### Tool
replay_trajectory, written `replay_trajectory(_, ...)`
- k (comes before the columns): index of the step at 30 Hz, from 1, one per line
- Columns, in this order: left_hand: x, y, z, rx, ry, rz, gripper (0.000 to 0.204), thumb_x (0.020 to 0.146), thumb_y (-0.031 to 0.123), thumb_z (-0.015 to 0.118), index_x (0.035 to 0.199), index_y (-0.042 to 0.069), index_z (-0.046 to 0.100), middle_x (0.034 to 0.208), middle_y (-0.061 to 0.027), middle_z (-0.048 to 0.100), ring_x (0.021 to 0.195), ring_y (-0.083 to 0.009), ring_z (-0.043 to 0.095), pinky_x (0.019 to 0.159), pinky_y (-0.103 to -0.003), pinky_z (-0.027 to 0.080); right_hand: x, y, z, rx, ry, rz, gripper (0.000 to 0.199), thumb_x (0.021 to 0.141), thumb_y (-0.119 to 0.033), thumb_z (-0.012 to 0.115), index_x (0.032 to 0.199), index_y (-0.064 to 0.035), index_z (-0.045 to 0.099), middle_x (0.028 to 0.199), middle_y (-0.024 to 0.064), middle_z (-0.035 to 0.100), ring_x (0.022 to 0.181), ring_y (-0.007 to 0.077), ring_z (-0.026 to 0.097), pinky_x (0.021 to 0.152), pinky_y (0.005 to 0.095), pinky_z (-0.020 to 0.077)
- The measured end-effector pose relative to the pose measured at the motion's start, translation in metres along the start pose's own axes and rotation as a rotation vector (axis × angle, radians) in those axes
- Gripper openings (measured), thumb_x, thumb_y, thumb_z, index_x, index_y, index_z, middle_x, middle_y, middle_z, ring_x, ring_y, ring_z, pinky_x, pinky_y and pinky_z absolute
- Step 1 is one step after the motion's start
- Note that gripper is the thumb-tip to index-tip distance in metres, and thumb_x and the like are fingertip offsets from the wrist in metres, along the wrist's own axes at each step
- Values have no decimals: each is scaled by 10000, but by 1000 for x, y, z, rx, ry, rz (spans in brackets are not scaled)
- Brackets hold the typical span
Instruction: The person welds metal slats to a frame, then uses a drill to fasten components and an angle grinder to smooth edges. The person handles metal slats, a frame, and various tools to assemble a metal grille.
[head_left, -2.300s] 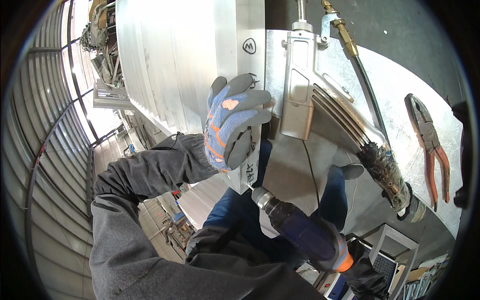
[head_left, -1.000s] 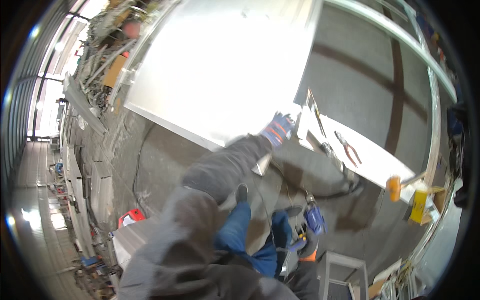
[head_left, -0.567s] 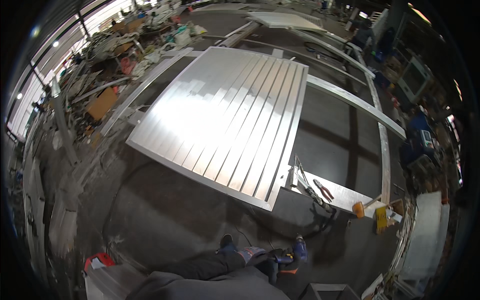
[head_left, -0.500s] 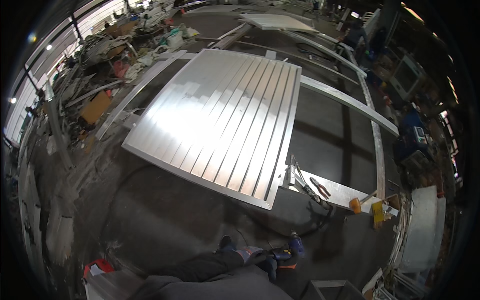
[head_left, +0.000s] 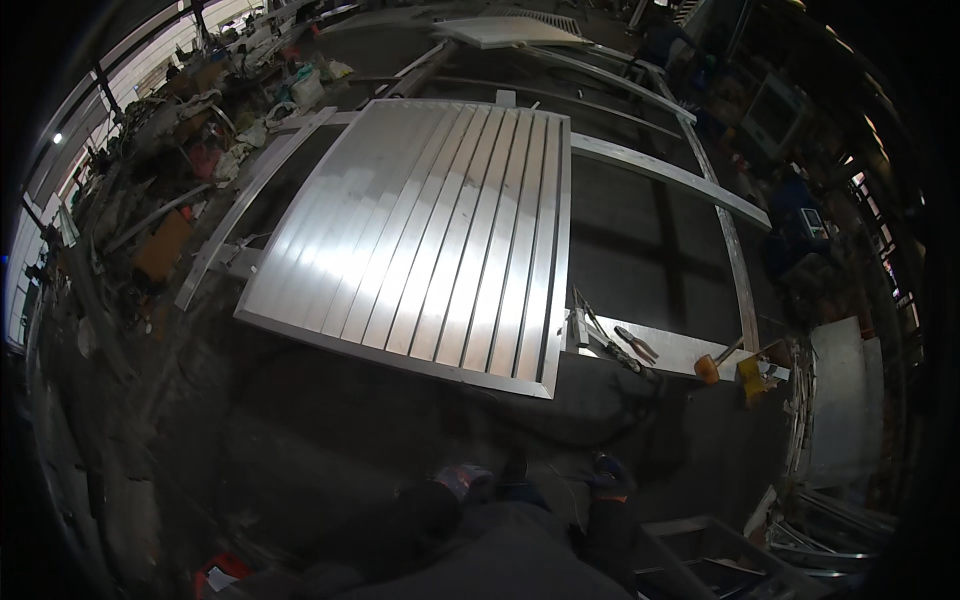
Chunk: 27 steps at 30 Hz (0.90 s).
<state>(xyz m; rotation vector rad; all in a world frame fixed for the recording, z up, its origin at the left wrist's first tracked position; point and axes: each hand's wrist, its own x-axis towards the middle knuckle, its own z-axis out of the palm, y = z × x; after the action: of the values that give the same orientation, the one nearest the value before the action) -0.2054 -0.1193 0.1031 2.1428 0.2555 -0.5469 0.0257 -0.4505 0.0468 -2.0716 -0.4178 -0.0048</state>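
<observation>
My left hand (head_left: 463, 479), in a pale patterned glove, is low in front of my body; its fingers are too dim and small to read. Further right, my right hand (head_left: 608, 477) is in a dark glove with an orange cuff. Whether it grips anything is lost in the shadow. Both hands are apart from the large silver slatted metal panel (head_left: 420, 240), which lies flat on a frame of metal beams (head_left: 670, 175) beyond them. The panel's nearest edge lies ahead of my hands.
Pliers (head_left: 636, 345), a mallet (head_left: 708, 368) and a yellow object (head_left: 750, 380) sit on the near beam right of the panel. Scrap and sacks (head_left: 205, 150) pile up at left. A metal frame (head_left: 700, 550) stands at lower right. Another person (head_left: 660, 45) is far back.
My hands have moved apart; the right is farther right and the left slightly left. The dark blue tool-like thing between them no longer shows clearly. The view has shifted and darkened.
</observation>
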Motion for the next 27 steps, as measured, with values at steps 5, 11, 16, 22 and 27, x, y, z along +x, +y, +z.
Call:
replay_trajectory(5,-10,125,-55,158,-23,76,374,947,439,571,1205,186,668,1348,-85,638,1243,-324,604,1001,-475,485,-14,29,11,-476,-82,54,224,951,-248,625,1001,-63,740,996,82,738,940,271,703,847,366,564)
replay_trajectory(11,41,167,-55,173,0,114,345,978,405,526,1208,200,681,1293,-85,671,1169,-326,642,938,-452,513,0,101,59,-256,-510,-301,275,986,-329,592,992,-80,708,964,87,702,894,260,673,814,373,544)
replay_trajectory(16,101,142,-9,386,-73,-114,400,962,457,546,1203,178,700,1253,-108,695,1167,-327,660,951,-464,526,-18,151,95,1127,-428,861,479,1047,-463,499,1269,-65,645,1236,82,649,1095,232,621,960,370,524)
replay_trajectory(22,122,100,10,373,-24,-280,366,937,420,586,1177,169,702,1252,-125,698,1196,-322,656,953,-501,527,-8,93,125,680,-899,501,454,1026,-362,582,1342,-36,598,1314,103,632,1189,236,601,1017,355,493)
replay_trajectory(27,123,98,16,250,40,-360,380,928,407,606,1206,158,680,1285,-125,681,1187,-347,657,942,-511,533,41,-11,111,588,-1080,216,404,996,-226,634,1355,-46,592,1317,112,641,1219,226,599,1026,346,487)
